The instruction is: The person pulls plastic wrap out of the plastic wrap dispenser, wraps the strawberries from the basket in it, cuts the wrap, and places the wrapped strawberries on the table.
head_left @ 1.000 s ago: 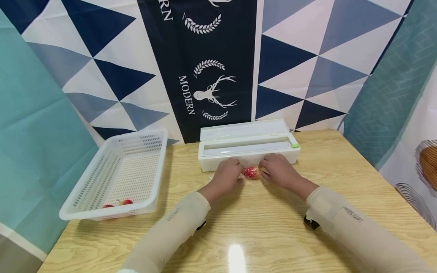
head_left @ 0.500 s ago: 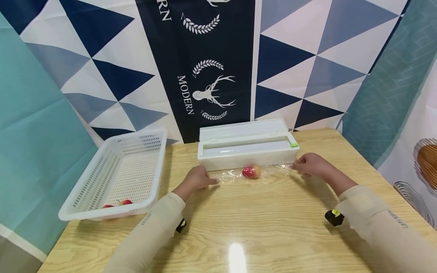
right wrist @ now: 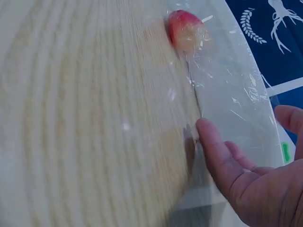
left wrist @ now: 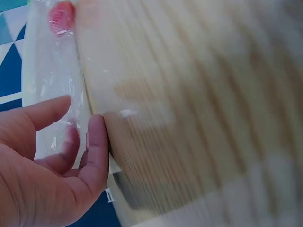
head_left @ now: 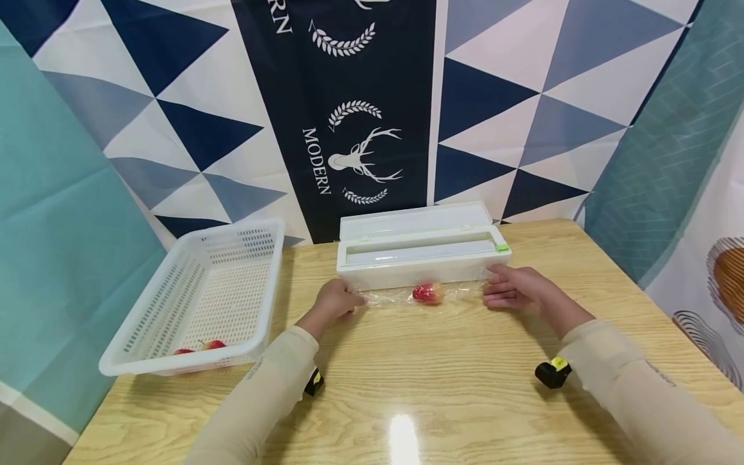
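Observation:
A small red fruit [head_left: 427, 292] lies on the wooden table [head_left: 442, 387] under a strip of clear cling film [head_left: 395, 298], just in front of a white film dispenser box [head_left: 418, 274] with its lid up. My left hand [head_left: 349, 300] is at the film's left end, fingers curled, with the film [left wrist: 57, 90] lying between thumb and fingers. My right hand [head_left: 502, 287] hovers at the film's right end with fingers straight, holding nothing. The right wrist view shows the wrapped fruit [right wrist: 185, 29] and the film [right wrist: 227, 90] beyond my fingertips [right wrist: 204, 127].
A white perforated basket [head_left: 192, 365] stands at the left with small red fruits [head_left: 214, 344] in its near corner. A green cutter slider [head_left: 502, 248] sits at the dispenser's right end. Patterned curtains close in the table on three sides.
Both hands went from the fruit outward along the film, stretching it flat. Since then the right hand has let go and come back slightly inward; the left hand has barely moved.

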Motion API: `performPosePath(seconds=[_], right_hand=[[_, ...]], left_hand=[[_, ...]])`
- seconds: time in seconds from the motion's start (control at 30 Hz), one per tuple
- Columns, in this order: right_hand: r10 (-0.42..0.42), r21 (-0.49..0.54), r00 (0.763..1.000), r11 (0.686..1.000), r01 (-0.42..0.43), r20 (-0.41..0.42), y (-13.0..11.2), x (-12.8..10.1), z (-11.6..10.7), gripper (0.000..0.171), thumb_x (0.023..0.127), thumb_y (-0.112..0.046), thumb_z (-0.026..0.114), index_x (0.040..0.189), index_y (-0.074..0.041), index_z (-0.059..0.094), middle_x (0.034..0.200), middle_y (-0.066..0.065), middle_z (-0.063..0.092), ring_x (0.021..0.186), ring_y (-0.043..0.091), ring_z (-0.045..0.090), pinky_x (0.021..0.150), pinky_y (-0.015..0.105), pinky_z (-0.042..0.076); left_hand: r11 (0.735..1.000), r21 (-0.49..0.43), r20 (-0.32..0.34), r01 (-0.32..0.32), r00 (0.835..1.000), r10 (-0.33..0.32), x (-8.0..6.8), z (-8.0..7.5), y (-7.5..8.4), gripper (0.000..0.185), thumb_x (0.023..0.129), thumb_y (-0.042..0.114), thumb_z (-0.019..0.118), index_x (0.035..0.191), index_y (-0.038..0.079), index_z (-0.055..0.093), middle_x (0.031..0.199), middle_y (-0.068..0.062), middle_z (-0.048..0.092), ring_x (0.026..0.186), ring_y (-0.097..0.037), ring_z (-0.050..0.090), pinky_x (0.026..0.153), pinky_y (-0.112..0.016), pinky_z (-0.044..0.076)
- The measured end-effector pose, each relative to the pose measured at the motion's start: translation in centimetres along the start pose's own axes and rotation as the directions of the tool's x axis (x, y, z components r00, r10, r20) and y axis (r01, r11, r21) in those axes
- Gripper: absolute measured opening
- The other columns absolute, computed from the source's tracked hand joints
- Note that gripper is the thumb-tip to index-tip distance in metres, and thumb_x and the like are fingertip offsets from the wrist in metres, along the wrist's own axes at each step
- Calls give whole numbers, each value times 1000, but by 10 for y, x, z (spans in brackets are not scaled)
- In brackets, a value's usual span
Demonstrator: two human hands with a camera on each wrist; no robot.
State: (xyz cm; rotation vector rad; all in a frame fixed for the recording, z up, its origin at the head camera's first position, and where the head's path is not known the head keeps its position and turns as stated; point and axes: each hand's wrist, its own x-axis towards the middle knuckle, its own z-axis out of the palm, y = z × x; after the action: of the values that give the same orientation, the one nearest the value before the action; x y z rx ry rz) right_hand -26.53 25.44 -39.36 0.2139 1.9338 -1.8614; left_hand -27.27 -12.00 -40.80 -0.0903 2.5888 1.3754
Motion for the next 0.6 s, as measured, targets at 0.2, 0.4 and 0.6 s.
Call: performPosePath(seconds=[0.2, 0.4, 0.6], right_hand=[[-40, -27, 998, 999, 39, -42, 3, -6, 4, 65, 101, -37, 50, 141, 8, 26, 97, 9, 66, 82, 18, 69, 81, 35, 56], [-76, -162, 996, 983, 82, 41, 5, -15, 2, 47, 101, -23, 39, 139, 1, 27, 102, 14, 60, 81, 23, 68, 76, 40, 57], [-107, -232, 990, 965, 125, 88, 11, -17, 0, 38, 99, -15, 57, 125, 8, 44, 101, 11, 65, 90, 21, 68, 82, 37, 56]], left_hand=[[940, -336, 57, 54, 998, -37, -2, 2, -3, 25, 86, -3, 68, 71, 5, 51, 83, -14, 67, 68, -18, 66, 66, -31, 58], [910, -407, 68, 80, 996, -57, -8, 3, -2, 17, 86, -6, 66, 80, 1, 52, 86, -18, 68, 67, -20, 68, 64, -31, 58], [918, -387, 65, 91, 995, -71, -8, 4, -4, 17, 86, -7, 66, 79, 2, 53, 81, -16, 68, 64, -17, 67, 62, -28, 57]])
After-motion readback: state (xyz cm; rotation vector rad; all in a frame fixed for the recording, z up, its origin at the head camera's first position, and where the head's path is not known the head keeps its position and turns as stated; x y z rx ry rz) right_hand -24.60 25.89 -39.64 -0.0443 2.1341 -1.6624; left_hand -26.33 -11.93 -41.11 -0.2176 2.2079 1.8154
